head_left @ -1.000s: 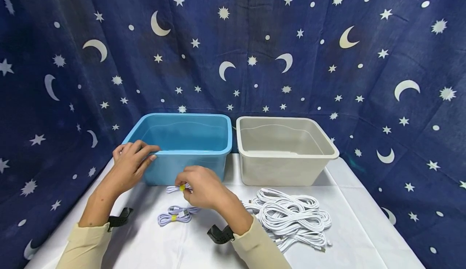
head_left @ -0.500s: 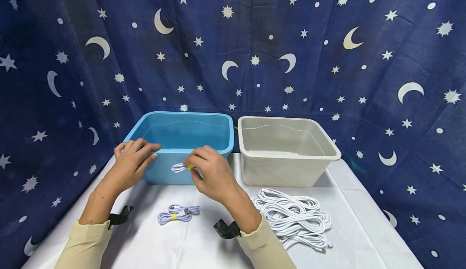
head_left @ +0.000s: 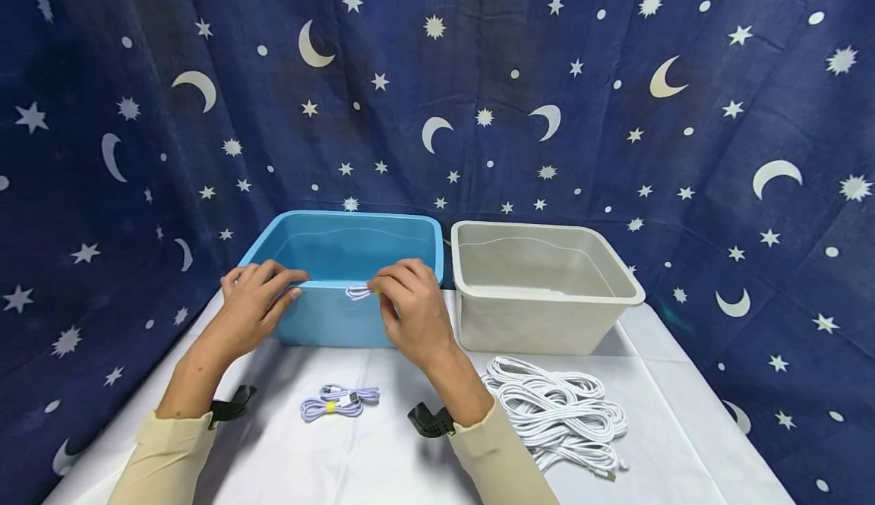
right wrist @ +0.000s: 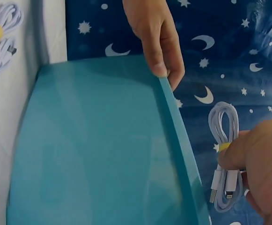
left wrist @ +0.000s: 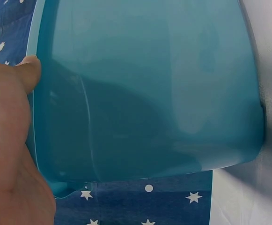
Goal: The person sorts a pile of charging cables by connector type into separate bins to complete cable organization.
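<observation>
My left hand (head_left: 249, 307) holds the front rim of the blue plastic bin (head_left: 326, 323) near its left corner, thumb on the outer wall and fingers over the edge. Between thumb and fingers, my right hand (head_left: 418, 311) pinches a coiled lilac USB cable (right wrist: 224, 119) with a yellow tie. That cable is held up at the bin's front rim, right of centre, and the right wrist view shows its metal plugs hanging beside the coil. On the white cloth in front of the bin lie lilac cable bundles (head_left: 331, 407), one with a yellow tie. The bin's near floor is hidden.
A beige bin (head_left: 522, 326) stands to the right of the blue one. In front of it lies a pile of coiled white cables (head_left: 557, 414), close to my right forearm. A dark blue curtain (head_left: 478, 72) with moons and stars hangs behind.
My right hand has lifted the lilac cable from the table, up and slightly right to the blue bin's rim. The left hand has stayed on the rim.
</observation>
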The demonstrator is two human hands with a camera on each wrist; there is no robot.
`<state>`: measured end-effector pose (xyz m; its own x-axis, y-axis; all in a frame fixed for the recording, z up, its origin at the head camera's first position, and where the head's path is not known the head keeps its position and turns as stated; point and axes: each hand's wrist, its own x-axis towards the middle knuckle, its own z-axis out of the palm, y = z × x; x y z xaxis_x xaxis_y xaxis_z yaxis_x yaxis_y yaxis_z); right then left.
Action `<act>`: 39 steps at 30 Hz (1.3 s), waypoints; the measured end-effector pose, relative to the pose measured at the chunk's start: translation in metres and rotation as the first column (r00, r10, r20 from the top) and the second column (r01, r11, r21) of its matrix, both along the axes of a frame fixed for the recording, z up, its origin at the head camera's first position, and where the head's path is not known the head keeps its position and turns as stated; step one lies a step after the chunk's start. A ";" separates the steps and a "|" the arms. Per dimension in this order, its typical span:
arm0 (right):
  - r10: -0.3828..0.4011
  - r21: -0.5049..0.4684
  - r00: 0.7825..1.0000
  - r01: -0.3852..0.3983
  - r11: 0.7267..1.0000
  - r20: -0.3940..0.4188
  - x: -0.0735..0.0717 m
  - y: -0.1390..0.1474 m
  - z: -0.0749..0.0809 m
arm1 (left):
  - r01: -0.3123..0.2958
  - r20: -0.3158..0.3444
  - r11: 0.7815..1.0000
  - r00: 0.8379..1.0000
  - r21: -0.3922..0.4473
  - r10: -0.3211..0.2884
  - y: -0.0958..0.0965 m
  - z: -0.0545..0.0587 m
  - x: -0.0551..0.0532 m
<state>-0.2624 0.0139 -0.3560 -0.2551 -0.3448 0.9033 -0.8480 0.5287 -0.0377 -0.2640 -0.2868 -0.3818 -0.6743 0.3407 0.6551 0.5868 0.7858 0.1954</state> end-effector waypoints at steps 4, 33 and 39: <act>-0.029 -0.034 0.999 0.030 0.999 0.012 -0.005 0.002 -0.003 | -0.006 0.003 1.000 1.000 -0.005 0.006 0.000 -0.001 0.000; -0.068 0.107 0.990 0.055 0.993 0.126 -0.009 0.003 -0.015 | 0.015 -0.020 1.000 1.000 0.015 -0.015 0.001 -0.001 -0.001; -0.052 0.149 0.995 0.038 0.988 0.088 0.002 -0.006 -0.014 | 0.006 -0.010 1.000 1.000 0.011 -0.006 0.001 0.000 0.002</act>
<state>-0.2600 0.0076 -0.3697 -0.3522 -0.4582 0.8161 -0.8197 0.5719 -0.0326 -0.2623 -0.2862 -0.3815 -0.6655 0.3376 0.6657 0.5937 0.7800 0.1979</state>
